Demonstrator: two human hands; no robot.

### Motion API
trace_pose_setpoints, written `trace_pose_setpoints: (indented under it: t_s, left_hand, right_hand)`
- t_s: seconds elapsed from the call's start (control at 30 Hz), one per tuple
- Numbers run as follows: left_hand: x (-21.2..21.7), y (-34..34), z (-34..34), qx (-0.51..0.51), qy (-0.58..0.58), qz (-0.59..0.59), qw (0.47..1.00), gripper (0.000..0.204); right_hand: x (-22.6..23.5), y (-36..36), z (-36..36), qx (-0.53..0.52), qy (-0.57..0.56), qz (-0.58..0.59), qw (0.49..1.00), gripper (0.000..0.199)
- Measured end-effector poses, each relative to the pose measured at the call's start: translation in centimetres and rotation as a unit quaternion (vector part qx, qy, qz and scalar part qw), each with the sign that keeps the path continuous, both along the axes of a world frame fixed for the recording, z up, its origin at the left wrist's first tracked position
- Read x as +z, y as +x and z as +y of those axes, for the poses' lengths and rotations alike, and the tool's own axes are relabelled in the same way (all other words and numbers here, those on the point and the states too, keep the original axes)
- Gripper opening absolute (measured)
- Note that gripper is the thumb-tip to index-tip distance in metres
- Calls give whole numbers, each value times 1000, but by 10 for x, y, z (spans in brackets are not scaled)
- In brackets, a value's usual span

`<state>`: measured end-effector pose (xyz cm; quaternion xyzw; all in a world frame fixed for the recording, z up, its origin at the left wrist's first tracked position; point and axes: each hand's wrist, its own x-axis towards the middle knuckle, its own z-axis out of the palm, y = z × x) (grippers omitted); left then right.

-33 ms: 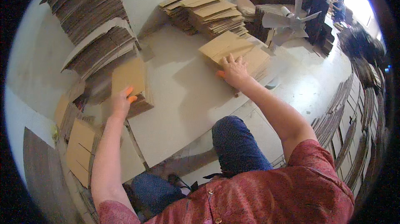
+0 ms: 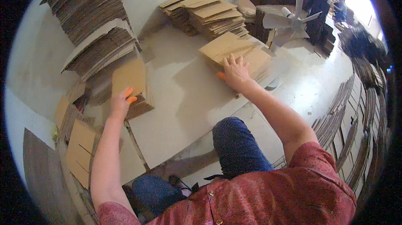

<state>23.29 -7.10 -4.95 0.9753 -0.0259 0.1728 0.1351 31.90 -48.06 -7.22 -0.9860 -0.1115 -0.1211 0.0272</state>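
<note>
My left hand [image 2: 120, 104] is at the near left edge of a stack of brown cardboard sheets [image 2: 130, 74] on the table's left side. Orange covers sit on its thumb and a finger, which are bent close together against the cardboard; its other fingers are hidden. Farther right, my right hand [image 2: 235, 72] rests on a second stack of cardboard sheets [image 2: 222, 47]. Its fingers lie spread over the top sheet, and the orange-tipped thumb points to the stack's near left side. Both stacks lie on a pale tabletop [image 2: 167, 128].
Cardboard piles [image 2: 215, 9] stand at the table's back. Tall stacks of cardboard [image 2: 90, 7] lean along the left wall. A pale-bladed fan [image 2: 293, 24] is at the back right, beyond the table. More cardboard [image 2: 79, 149] lies near my left forearm, and rows of sheets [image 2: 347, 120] line the right.
</note>
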Motion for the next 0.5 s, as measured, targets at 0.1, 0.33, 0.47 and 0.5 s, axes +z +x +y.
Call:
trace_pose_setpoints:
  t_s: [0.1,0.33,0.47,0.5]
  left_hand:
    - [15,8,10,16,-76,92,993,21]
    - [18,-8,-2,4,-106,-207,973,17]
    - [5,-64,-63,-96,-181,-144,968,26]
    - [-16,-82,-74,-136,-219,-76,963,30]
  right_hand:
    - [16,-49,11,96,122,-55,986,57]
    - [-20,-162,58,234,540,196,785,46]
    - [-34,-165,55,188,757,464,419,51]
    - [-25,-164,57,140,773,495,372,51]
